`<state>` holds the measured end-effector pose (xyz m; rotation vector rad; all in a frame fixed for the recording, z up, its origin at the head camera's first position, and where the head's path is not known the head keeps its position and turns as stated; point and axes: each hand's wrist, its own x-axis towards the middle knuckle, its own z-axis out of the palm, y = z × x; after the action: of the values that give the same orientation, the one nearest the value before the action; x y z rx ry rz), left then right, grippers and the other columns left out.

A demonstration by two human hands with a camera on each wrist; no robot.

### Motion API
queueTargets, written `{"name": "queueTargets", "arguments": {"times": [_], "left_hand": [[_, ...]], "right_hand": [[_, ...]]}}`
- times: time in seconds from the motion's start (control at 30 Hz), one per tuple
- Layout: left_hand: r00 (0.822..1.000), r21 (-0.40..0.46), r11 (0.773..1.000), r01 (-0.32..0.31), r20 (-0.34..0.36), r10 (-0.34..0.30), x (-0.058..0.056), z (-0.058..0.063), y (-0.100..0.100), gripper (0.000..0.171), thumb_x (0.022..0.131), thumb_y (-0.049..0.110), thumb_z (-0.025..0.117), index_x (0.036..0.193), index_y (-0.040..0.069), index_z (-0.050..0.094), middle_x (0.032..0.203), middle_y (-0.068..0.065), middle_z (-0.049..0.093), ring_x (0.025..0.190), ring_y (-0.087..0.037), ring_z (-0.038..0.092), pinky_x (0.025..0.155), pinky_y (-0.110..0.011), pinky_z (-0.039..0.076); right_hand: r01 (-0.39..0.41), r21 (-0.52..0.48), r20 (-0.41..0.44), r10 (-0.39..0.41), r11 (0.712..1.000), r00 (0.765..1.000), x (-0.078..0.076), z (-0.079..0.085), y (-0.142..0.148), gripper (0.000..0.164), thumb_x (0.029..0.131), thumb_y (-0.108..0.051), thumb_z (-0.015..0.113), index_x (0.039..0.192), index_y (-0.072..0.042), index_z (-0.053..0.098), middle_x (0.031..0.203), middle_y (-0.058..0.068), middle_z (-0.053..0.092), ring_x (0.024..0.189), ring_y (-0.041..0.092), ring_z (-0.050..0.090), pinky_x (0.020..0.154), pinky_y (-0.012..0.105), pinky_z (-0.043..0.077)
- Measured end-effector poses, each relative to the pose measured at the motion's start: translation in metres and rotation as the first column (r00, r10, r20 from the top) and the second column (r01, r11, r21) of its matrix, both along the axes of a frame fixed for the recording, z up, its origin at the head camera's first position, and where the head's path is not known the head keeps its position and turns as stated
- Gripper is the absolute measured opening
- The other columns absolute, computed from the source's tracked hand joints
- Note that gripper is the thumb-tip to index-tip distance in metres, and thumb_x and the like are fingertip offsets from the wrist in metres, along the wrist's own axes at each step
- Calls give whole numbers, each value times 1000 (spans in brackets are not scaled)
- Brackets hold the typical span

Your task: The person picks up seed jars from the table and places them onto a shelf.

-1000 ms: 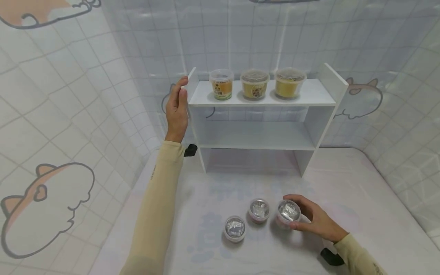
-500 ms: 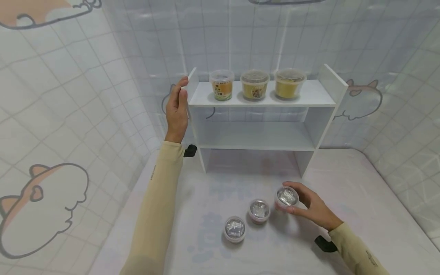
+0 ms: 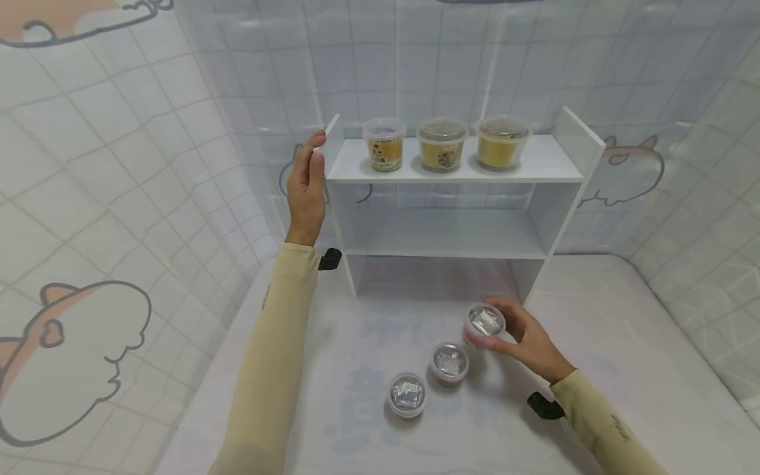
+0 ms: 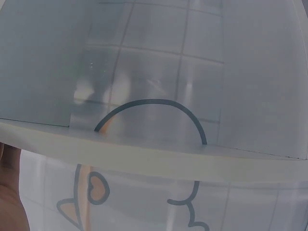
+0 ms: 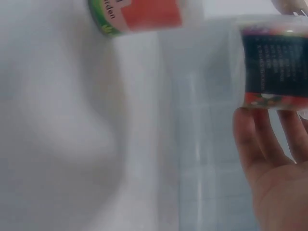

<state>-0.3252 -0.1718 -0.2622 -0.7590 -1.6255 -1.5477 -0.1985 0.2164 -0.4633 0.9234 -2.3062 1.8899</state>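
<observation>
My right hand grips a small clear plastic cup between thumb and fingers, close over the table in front of the shelf. Under its clear lid lies a silvery packet; the right wrist view shows a dark, red-edged label on its side. Two similar lidded cups stand on the table: one cup just nearer than the held one, another cup farther left. With fingers straight, my left hand rests against the left side panel of the white shelf.
Along the shelf's top board stand three lidded cups: an orange-labelled cup at left, a yellow cup in the middle and another yellow cup at right. Tile-patterned sheeting with cartoon animals encloses the white table.
My right hand has carried its cup forward and slightly left, toward the shelf. My left hand, the shelf and the other cups have stayed where they were.
</observation>
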Motion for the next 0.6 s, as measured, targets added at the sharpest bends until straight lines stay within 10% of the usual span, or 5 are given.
{"name": "queueTargets", "arguments": {"times": [0.6], "left_hand": [[999,13,999,39,-3,-39,0,0,-2,32,100,2,38,129,-1,50,139,-9,46,133,-15,36,111,-32,26]], "right_hand": [[113,-65,-27,-114,992,993,-8,23,-38,66,77,-1,75,134,-14,45,124,8,54,110,23,53,89,25,44]]}}
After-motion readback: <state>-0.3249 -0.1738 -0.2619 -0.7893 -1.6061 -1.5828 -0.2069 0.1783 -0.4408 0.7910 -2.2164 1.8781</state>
